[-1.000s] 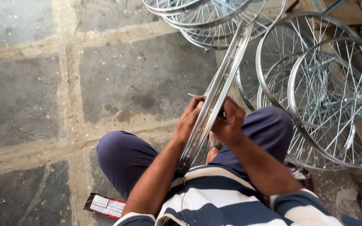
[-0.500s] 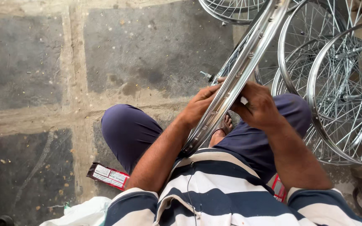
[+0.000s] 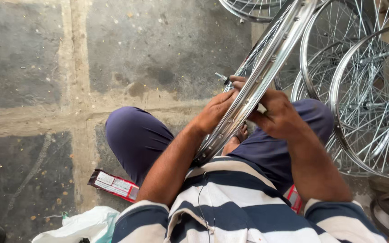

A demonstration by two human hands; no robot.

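Clearly both hands, left hand (image 3: pixel 214 110) and right hand (image 3: pixel 278 114), grip one wheel rim (image 3: pixel 253 90) beside three spoked wheels (image 3: pixel 374 103).

Grey stone slab floor (image 3: pixel 158 40) with pale mortar joints, daylit

rim (image 3: pixel 257 85) btwn hands, wheels (image 3: pixel 370 103) right, packet (image 3: pixel 113 184) left

Wheel rim (image 3: pixel 266 67) cut by top edge; hub hidden.
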